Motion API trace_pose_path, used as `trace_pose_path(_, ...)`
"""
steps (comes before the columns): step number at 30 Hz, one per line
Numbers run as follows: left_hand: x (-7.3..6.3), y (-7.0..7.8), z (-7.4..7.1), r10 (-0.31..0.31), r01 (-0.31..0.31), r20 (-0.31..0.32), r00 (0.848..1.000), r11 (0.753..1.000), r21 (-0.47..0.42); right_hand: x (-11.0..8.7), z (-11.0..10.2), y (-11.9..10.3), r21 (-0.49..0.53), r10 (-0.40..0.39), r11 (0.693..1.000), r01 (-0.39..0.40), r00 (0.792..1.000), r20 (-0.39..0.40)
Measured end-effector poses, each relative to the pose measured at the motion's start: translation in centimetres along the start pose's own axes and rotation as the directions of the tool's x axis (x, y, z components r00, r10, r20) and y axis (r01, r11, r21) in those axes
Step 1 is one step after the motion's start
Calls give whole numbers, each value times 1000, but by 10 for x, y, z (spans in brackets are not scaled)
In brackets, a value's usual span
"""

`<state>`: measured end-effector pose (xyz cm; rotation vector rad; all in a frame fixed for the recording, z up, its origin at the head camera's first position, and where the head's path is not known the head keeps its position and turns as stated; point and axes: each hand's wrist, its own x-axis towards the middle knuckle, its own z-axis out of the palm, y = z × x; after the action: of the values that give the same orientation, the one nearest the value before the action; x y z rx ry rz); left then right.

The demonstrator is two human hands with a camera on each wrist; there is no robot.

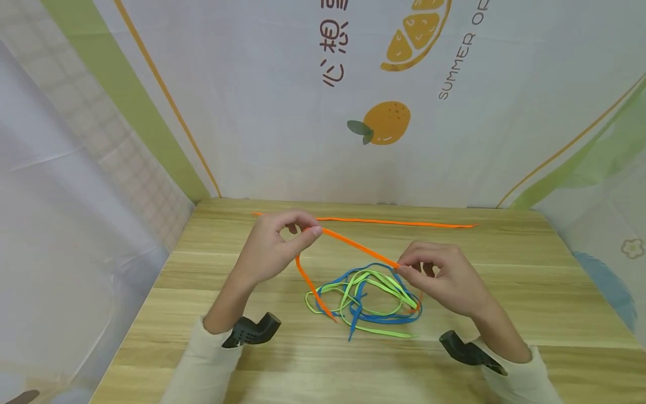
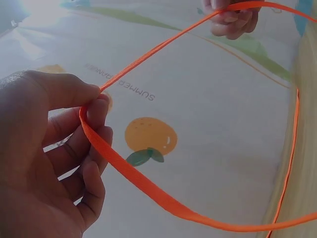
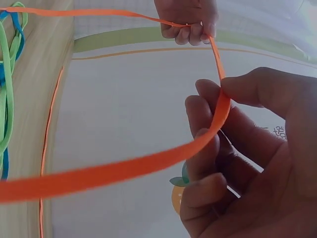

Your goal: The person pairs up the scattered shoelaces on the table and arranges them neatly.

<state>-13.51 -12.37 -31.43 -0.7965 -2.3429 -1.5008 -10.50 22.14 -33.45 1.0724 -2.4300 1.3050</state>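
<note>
Both hands hold one flat orange shoelace (image 1: 359, 247) above the table, a straight length running between them. My left hand (image 1: 272, 247) pinches it between thumb and index finger, higher than the right. From there a loose end drops toward the pile, its tip over the pile's left side. Thumb and fingers of my right hand (image 1: 446, 278) pinch the lace too; in the right wrist view the lace (image 3: 124, 163) curves away below the fingers. Under the hands lies a tangle of green laces (image 1: 378, 331) and blue laces (image 1: 386, 320).
A second orange shoelace (image 1: 393, 223) lies stretched straight along the back of the wooden table (image 1: 313, 370). Behind it hangs a white curtain (image 1: 282, 140) printed with oranges and lettering, and fabric also hangs at both sides. Each wrist wears a black camera mount (image 1: 252, 331).
</note>
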Motion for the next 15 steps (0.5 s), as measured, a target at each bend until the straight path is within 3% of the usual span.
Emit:
trace_pose_path(6,1,-4,-8,-6,6,-32,999,1000,4,1,-2,-1,-7,-21,1000,21,1000,-16)
trace_pose_path(15,3,-17,-18,-63,64,-62,996,998,12,-2,-9,-1,-21,9,1000,-9,1000,-26)
